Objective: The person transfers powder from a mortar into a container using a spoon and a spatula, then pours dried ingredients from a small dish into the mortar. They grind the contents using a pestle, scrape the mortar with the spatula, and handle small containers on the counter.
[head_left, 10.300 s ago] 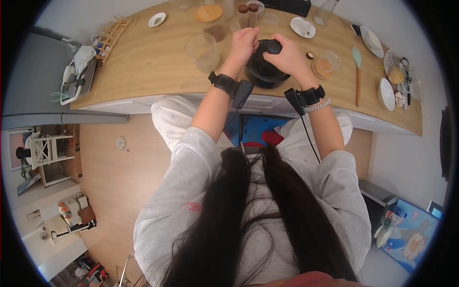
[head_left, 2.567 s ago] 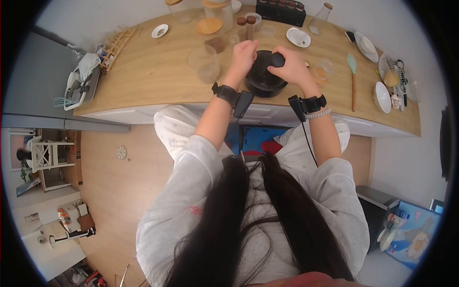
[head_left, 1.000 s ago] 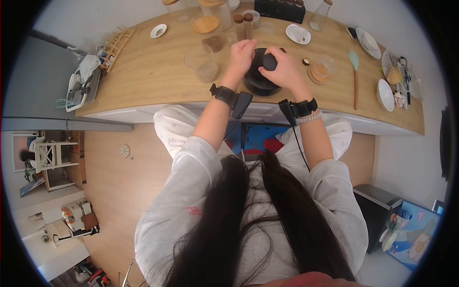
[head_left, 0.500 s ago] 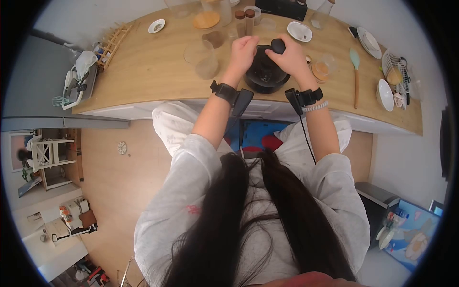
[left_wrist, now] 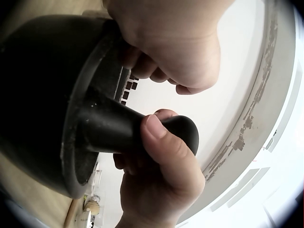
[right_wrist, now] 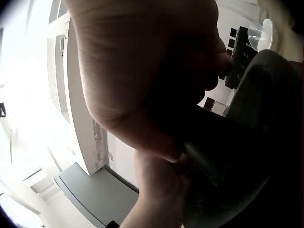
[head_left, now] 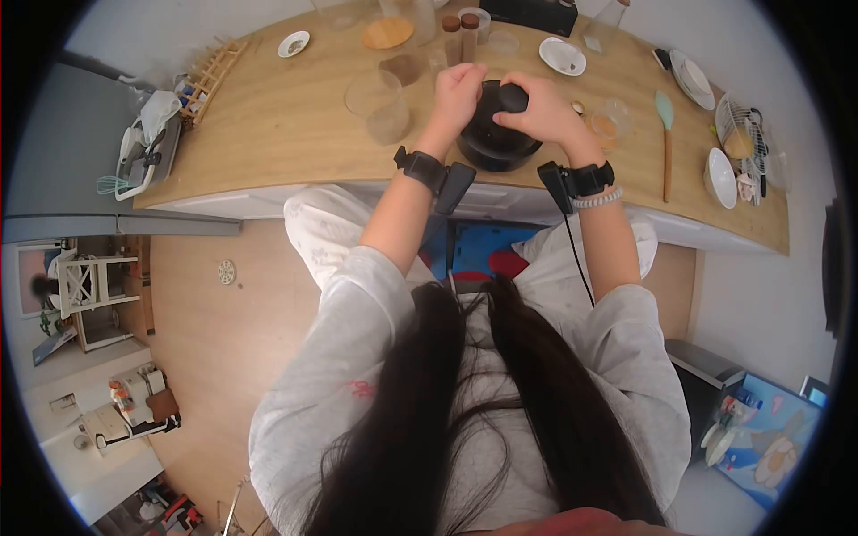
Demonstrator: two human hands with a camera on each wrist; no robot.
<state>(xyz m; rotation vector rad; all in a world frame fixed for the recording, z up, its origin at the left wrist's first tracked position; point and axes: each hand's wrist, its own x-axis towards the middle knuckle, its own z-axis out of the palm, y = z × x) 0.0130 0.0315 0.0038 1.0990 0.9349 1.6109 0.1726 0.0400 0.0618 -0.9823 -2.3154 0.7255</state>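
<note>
A black mortar [head_left: 498, 147] stands near the counter's front edge, its bowl filling the left of the left wrist view. My right hand [head_left: 547, 112] grips the knobbed handle of a black pestle [left_wrist: 114, 126] that leans inside the bowl, thumb laid along the handle. On the mortar's left rim, my left hand [head_left: 456, 98] holds on with curled fingers; in the left wrist view this hand [left_wrist: 171, 38] is at the top beside the rim. What lies in the bowl is hidden. The right wrist view is dark around the right hand [right_wrist: 142, 61].
Left of the mortar are a clear container [head_left: 384, 116] and a brown-filled cup [head_left: 402, 69]. Behind stand two brown-capped jars [head_left: 451, 40] and a white dish [head_left: 562, 56]. To the right are an orange-filled jar [head_left: 604, 128], a spatula [head_left: 667, 152] and a white bowl [head_left: 720, 177].
The pestle's top and my right hand have shifted around above the bowl, away from the body and then slightly left. My left hand keeps its hold on the rim.
</note>
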